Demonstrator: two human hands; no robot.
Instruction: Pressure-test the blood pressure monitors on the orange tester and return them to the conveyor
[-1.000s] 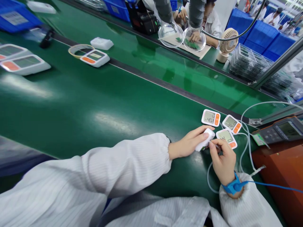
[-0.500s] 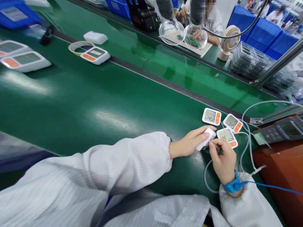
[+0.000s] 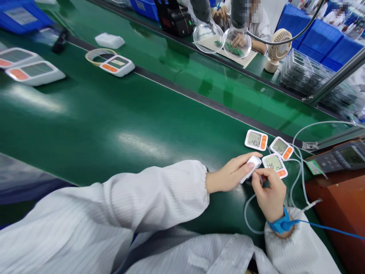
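Note:
My left hand is closed around a white blood pressure monitor, tilted on its side, with its screen out of sight. My right hand, a blue wrist strap on its wrist, pinches a thin clear tube against the edge of that monitor; the tube's end is hidden by the fingers. Just beyond the hands lie three more monitors with lit screens and orange buttons: one on the left, one at the back right and one close to my right fingers.
A pressure gauge leans by a brown box on the right, with pale tubes looping near it. Larger monitors and a tape roll lie at the left. Across the bench, a person works behind a small fan.
The digits on the loose monitors and the gauge have changed. The held monitor is turned slightly in my left hand. My right hand keeps its pinch; the view has shifted a little.

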